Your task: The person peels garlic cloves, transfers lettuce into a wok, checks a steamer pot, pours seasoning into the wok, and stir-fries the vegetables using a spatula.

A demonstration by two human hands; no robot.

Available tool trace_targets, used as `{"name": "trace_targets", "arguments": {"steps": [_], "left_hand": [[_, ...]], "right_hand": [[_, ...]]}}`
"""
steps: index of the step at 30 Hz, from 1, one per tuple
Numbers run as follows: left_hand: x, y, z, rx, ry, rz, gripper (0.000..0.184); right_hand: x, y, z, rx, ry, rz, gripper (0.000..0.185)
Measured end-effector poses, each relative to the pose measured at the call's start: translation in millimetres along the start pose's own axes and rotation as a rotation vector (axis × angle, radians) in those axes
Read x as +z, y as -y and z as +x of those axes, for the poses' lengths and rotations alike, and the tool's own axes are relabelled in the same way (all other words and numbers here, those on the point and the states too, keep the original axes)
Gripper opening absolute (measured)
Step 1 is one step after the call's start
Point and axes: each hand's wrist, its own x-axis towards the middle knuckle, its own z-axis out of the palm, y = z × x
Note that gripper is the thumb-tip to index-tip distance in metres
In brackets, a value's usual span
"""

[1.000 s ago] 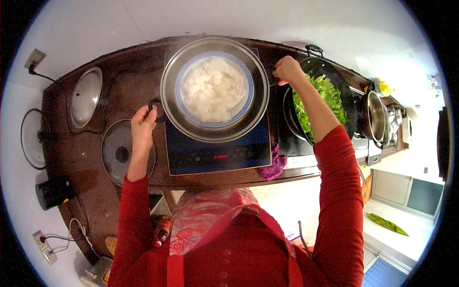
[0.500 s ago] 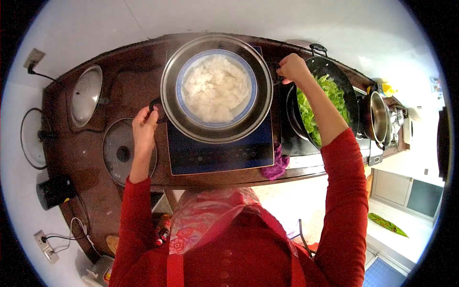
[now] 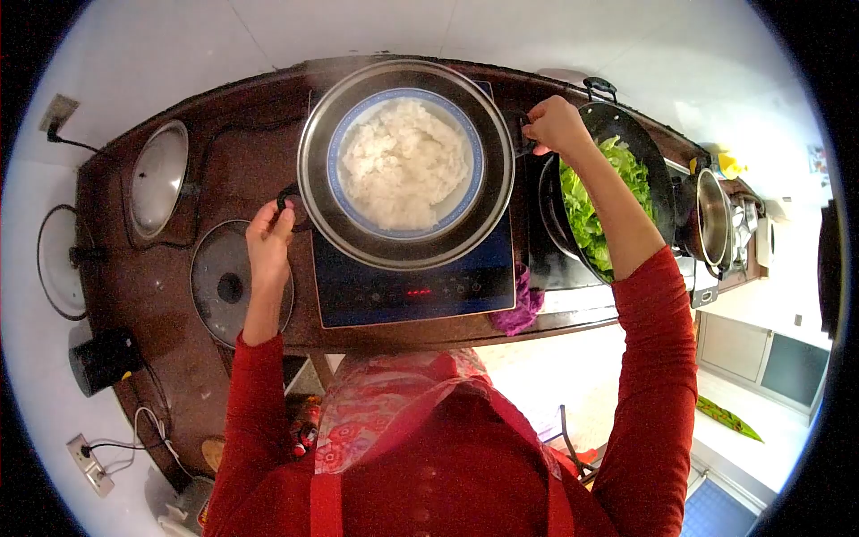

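Note:
A wide round pan (image 3: 318,210) with two black handles is over the black induction cooktop (image 3: 412,300). Inside it sits a blue-rimmed bowl (image 3: 477,161) heaped with white rice (image 3: 404,164). My left hand (image 3: 269,246) is closed on the pan's left handle. On the other side, my right hand (image 3: 558,125) grips the right handle, its fingertips partly hidden. Faint steam hangs around the pan. Whether the pan's base touches the cooktop cannot be seen.
Right of the cooktop, a black wok (image 3: 660,170) holds green leaves (image 3: 610,201), with a metal pot (image 3: 711,217) beyond. A purple cloth (image 3: 521,304) lies at the counter's front edge. A glass lid (image 3: 230,313) and a metal lid (image 3: 159,179) are at left.
The pan with the bowl appears slightly larger and a little higher in view. My right hand has shifted slightly to the right. Both hands stay on the handles.

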Motion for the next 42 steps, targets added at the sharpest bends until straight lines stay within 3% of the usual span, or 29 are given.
{"name": "trace_targets", "arguments": {"steps": [2, 6, 9, 12, 17, 19, 21, 22, 24, 25, 27, 28, 30, 32, 35, 36, 39, 40, 42], "left_hand": [[-3, 2, 2, 0.01, 0.029, 0.003, 0.022], [-7, 10, 9, -0.031, 0.007, 0.009, 0.024], [-3, 3, 8, -0.024, 0.018, 0.0, 0.028], [7, -16, 6, -0.016, 0.044, 0.031, 0.021], [9, -24, 10, -0.045, 0.073, 0.047, 0.018], [7, -23, 12, -0.026, 0.096, 0.065, 0.018], [2, -15, 15, 0.008, 0.133, 0.076, 0.02], [1, -27, 10, -0.019, 0.151, 0.188, 0.024], [-16, -27, 11, -0.003, 0.146, 0.126, 0.026], [-29, -27, 11, 0.007, 0.136, 0.098, 0.028], [-75, -29, 10, 0.133, -0.023, 0.19, 0.028], [-106, -22, 10, 0.181, -0.108, 0.291, 0.027], [-169, 13, 9, 0.31, -0.224, 0.487, 0.027], [-209, 49, 0, 0.476, -0.262, 0.673, 0.027], [-191, 40, -32, 0.357, -0.195, 1.037, 0.032], [-185, 43, -38, 0.421, -0.209, 1.19, 0.041], [-169, 37, -40, 0.293, -0.131, 1.245, 0.043], [-177, 51, -41, 0.602, -0.1, 1.265, 0.043], [-186, 63, -36, 0.733, -0.09, 1.206, 0.041]], "right_hand": [[3, 1, 4, 0.061, 0.013, -0.063, 0.024], [-1, 9, 3, 0.216, -0.021, 0.135, 0.023], [8, -4, 14, 0.131, -0.002, 0.209, 0.026], [18, -6, 28, 0.224, 0.04, 0.349, 0.029], [31, -6, 38, 0.317, 0.036, 0.4, 0.018], [29, -9, 37, 0.286, 0.078, 0.364, 0.018], [59, -47, 58, -0.156, -0.009, -0.02, 0.016], [55, -44, 57, -0.111, 0.021, -0.042, 0.015], [29, -13, 38, 0.254, 0.043, 0.44, 0.013], [5, 8, 11, 0.34, 0.003, 0.555, 0.023], [14, 6, 3, 0.187, -0.328, 0.304, 0.047], [-1, 24, -17, 0.164, -0.352, 0.355, 0.044], [7, 38, -53, -0.082, -0.631, 0.536, 0.038], [-3, 78, -106, -0.159, -0.645, 0.62, 0.032], [20, 114, -159, -0.262, -0.684, 0.721, 0.027], [32, 122, -171, -0.217, -0.672, 0.711, 0.026], [59, 136, -202, -0.147, -0.597, 0.723, 0.025], [67, 138, -211, -0.097, -0.567, 0.748, 0.025], [80, 141, -229, -0.026, -0.545, 0.792, 0.024]]}}
